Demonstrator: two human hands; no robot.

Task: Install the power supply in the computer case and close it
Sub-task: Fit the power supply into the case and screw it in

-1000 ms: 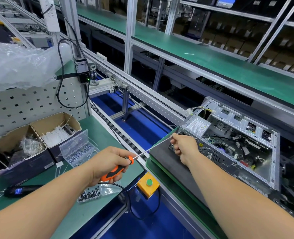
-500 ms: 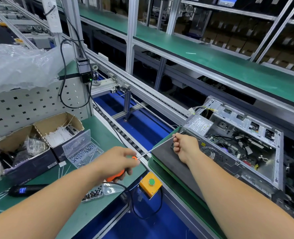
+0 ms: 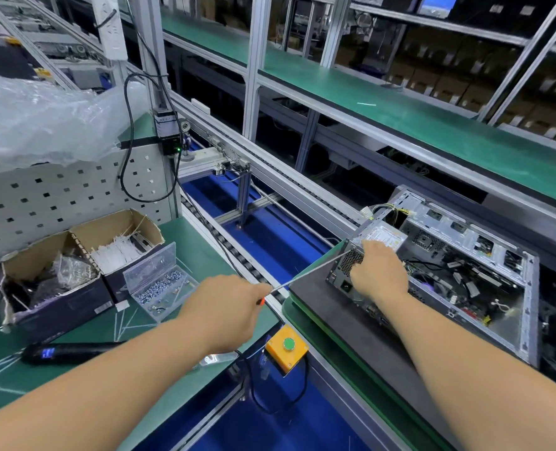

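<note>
left hand [image 3: 228, 307] grips screwdriver [image 3: 312, 271]; right hand [image 3: 379, 271] on case [image 3: 527, 307].

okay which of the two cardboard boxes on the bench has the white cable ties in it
The right-hand cardboard box, next to the clear screw case. The left box holds crumpled clear plastic bags instead.

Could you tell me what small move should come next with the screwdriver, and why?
Probably turn the screwdriver to drive the screw: its tip sits at the power supply's upper rear corner, the left hand grips the handle, and the right hand rests against the supply.
</note>
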